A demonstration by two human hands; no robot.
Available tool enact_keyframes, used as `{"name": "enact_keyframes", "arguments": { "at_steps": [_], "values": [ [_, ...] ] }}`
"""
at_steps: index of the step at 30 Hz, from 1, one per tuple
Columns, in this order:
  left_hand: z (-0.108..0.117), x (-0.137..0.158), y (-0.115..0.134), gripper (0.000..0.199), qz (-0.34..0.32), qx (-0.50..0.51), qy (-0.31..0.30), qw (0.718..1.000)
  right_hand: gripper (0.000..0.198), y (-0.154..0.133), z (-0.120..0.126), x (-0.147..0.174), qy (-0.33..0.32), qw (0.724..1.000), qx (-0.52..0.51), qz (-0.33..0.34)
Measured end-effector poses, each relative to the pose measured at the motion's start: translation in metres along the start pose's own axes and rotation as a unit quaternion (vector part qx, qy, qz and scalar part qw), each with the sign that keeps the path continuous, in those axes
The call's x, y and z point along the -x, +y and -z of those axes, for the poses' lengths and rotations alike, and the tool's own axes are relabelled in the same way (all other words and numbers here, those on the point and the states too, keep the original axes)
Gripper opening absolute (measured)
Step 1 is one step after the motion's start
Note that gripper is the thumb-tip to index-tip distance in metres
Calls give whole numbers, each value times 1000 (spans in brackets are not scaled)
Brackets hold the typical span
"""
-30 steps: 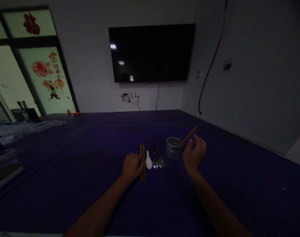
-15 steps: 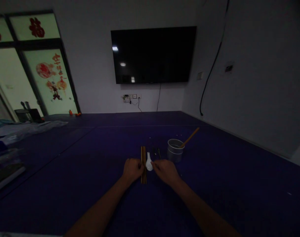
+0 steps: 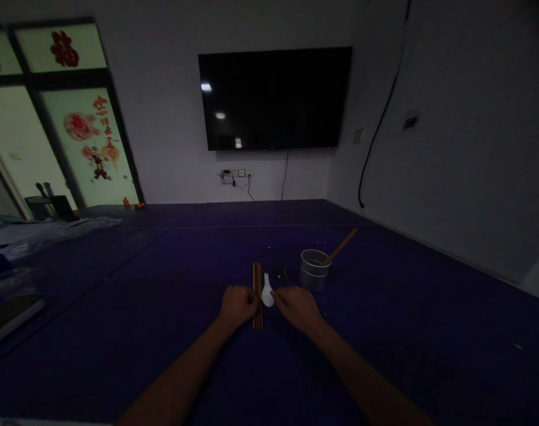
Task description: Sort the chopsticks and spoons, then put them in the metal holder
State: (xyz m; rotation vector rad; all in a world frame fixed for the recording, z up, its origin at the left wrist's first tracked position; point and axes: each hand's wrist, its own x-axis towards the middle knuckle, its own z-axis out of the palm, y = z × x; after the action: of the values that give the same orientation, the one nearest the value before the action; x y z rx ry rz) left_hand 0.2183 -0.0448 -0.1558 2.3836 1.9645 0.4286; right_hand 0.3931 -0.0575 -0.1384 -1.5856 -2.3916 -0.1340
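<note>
Several wooden chopsticks [image 3: 257,275] lie side by side on the dark blue tabletop, pointing away from me. My left hand [image 3: 239,305] is closed at their middle, its curled fingertips overlapping them. Just to the right rests a white soup spoon [image 3: 267,297], bowl toward me and handle away. My right hand [image 3: 298,305] is closed too, thumb and forefinger pinched at the right edge of the spoon's bowl. Beyond it are slim dark utensils [image 3: 284,273], too dim to name. A grey metal pot [image 3: 314,277] stands behind my right hand, with a wooden stick [image 3: 341,245] leaning out.
At the left are a flat dark item with a pale edge [image 3: 14,319], a clear plastic container [image 3: 12,283] and crumpled plastic wrap [image 3: 60,234]. Small orange objects [image 3: 138,206] sit at the far edge. A television [image 3: 276,100] hangs on the wall beyond.
</note>
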Motion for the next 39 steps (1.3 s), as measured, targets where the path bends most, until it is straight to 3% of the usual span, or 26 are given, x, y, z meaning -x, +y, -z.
{"name": "enact_keyframes", "arguments": {
  "at_steps": [39],
  "values": [
    [1, 1, 4, 38, 15, -8, -30, 999, 39, -3, 5, 2, -16, 1000, -8, -7]
  ]
}}
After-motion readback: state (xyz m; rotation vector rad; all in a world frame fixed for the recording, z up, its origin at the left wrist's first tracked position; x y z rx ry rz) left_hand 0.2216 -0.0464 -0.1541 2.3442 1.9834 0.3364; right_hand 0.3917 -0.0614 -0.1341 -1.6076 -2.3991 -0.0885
